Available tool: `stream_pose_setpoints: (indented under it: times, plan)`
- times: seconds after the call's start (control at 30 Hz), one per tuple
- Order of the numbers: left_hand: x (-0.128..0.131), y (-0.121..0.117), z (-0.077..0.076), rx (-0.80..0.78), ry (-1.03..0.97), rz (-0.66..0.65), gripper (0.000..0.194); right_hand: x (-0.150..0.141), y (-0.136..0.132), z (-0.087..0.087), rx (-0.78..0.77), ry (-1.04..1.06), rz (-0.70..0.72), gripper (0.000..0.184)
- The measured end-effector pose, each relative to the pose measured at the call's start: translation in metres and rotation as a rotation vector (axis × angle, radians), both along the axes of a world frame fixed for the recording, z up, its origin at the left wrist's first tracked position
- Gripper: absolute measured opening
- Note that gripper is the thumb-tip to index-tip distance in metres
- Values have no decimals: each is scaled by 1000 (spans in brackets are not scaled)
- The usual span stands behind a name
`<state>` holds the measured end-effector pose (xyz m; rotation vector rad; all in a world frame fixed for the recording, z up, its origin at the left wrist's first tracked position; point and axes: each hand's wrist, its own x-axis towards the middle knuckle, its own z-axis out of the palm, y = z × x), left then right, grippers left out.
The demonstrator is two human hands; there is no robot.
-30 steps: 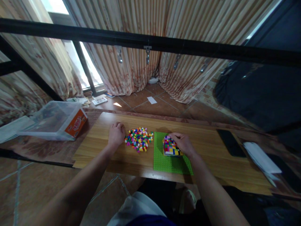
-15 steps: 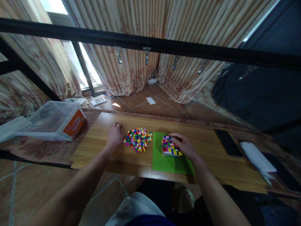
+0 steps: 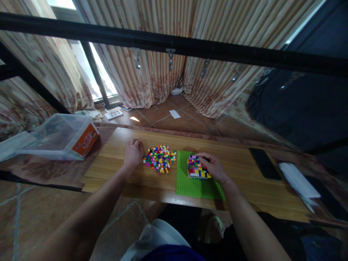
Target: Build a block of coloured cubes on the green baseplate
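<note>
My left hand [image 3: 133, 153] and right hand [image 3: 213, 167] are bare. Behind each hand, the wrist is narrow, and the left forearm [image 3: 95, 206] and right forearm [image 3: 244, 214] are likewise bare, widening toward the elbow. Between and nearer than the hands: white cloth [image 3: 163, 232], rounded upper edge; deep blue cloth [image 3: 174, 254] adjoins it; whether both form one garment cannot be determined. Below the right hand: black trousers [image 3: 181, 213] and a shoe [image 3: 219, 225] with a pale edge, details blurred.

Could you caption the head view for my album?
Right hand at a colourful brick block on a green baseplate, left hand beside loose bricks on a wooden table.
</note>
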<state>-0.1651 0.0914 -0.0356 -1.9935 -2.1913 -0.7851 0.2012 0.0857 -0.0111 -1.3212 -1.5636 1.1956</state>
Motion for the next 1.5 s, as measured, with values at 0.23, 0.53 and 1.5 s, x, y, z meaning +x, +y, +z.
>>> stream_pose_setpoints:
  times: [0.23, 0.53, 1.5]
  plan:
    - [1, -1, 1, -2, -27, -1, 27, -1, -2, 1, 21, -10, -14, 27]
    - [2, -1, 2, 5, -24, 0, 28, 2, 0, 2, 12, 49, 16, 35]
    - [2, -1, 0, -7, -19, 19, 26, -8, 3, 12, 25, -43, 161, 35]
